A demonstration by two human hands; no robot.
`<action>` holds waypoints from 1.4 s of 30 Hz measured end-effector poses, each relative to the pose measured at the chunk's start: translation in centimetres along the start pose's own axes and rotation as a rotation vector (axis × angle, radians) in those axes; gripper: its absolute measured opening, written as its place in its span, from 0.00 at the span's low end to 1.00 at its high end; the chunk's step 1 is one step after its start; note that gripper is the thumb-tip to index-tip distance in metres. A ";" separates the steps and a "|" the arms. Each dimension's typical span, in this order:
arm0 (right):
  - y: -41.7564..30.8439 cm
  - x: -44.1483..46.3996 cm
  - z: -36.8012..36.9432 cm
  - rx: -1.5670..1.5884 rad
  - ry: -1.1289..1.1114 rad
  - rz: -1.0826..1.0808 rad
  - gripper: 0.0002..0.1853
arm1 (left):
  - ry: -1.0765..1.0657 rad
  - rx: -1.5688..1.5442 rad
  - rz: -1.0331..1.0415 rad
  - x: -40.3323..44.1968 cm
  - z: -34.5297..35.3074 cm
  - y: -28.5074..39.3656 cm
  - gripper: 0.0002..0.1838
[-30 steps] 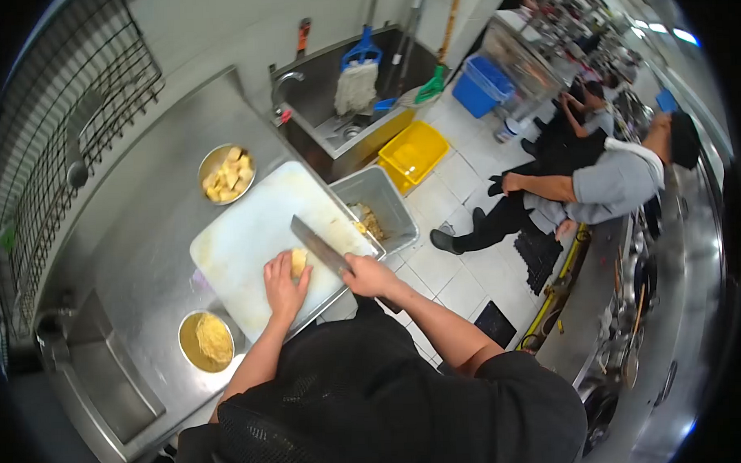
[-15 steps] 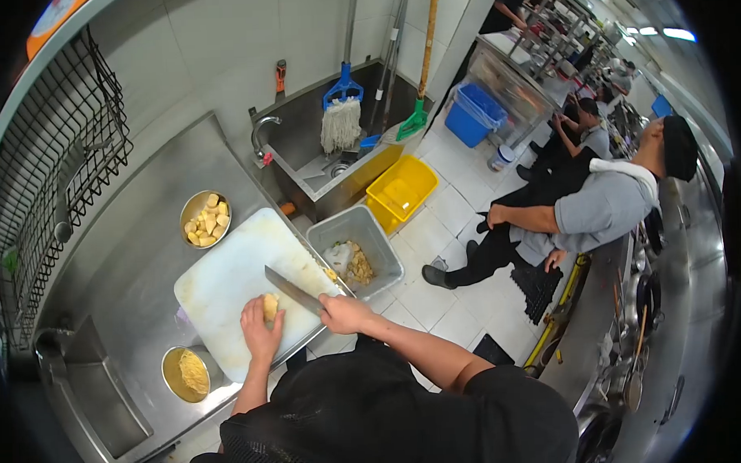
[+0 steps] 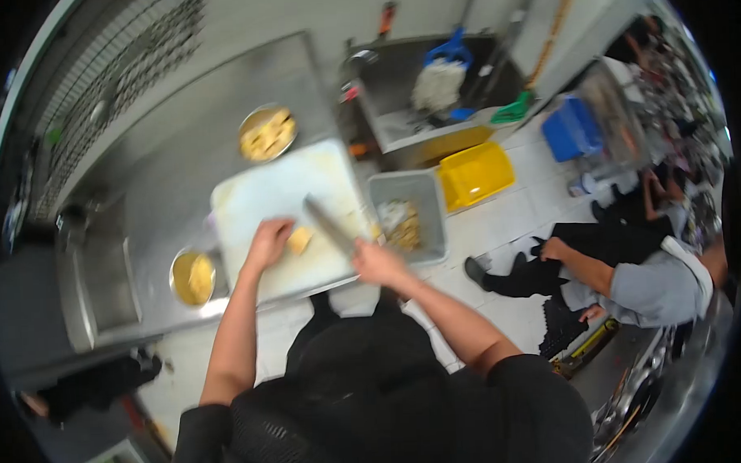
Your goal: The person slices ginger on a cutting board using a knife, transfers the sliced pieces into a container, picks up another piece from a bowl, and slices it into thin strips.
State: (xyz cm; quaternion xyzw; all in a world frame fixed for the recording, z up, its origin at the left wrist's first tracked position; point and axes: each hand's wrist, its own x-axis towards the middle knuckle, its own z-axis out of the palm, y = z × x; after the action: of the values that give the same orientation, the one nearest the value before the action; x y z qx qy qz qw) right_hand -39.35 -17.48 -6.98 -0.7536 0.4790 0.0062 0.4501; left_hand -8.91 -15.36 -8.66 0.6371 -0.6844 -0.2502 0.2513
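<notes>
My right hand [image 3: 375, 262] is wrapped round the handle of a large knife [image 3: 329, 225], whose blade points up and left over the white cutting board [image 3: 263, 182]. A pale yellow piece of food [image 3: 300, 240] lies on the board between the blade and my left hand [image 3: 269, 241]. The left hand is just left of this piece, fingers bent and blurred, so what they hold, if anything, is unclear. Beyond the board stands a metal bowl with yellow chunks [image 3: 268, 135]. Shredded yellow food fills part of another metal container [image 3: 192, 277] at the left.
Right of the board is a grey bin [image 3: 436, 229] with scraps, then a yellow tub [image 3: 476, 177]. A sink [image 3: 382, 109] with a mop lies behind. One person [image 3: 650, 287] sits at the right; others are farther back. A wire rack [image 3: 128, 77] hangs at upper left.
The view has swung, shifting the scene. My left hand has come off the yellow piece, which now lies by itself beside it. The knife stays in my right hand.
</notes>
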 end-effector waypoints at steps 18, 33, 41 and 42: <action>-2.4 -1.3 0.7 -0.055 0.124 0.028 0.15 | -0.016 -0.292 -0.100 -1.2 -1.4 0.3 0.09; -3.2 -1.6 0.4 -0.102 0.092 0.065 0.18 | 0.169 -0.308 -0.066 -2.8 -0.4 2.7 0.06; -2.9 -1.5 0.4 -0.098 0.092 0.042 0.17 | 0.181 -0.075 -0.030 -4.3 1.6 2.3 0.09; -2.8 -1.5 0.4 -0.098 0.088 0.039 0.17 | 0.216 -0.081 -0.003 -4.3 1.7 2.5 0.11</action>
State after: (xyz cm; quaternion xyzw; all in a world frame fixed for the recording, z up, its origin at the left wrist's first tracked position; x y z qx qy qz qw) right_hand -37.97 -15.74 -4.63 -0.7648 0.5119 0.0053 0.3911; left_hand -11.69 -10.91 -8.39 0.6508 -0.6417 -0.2079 0.3485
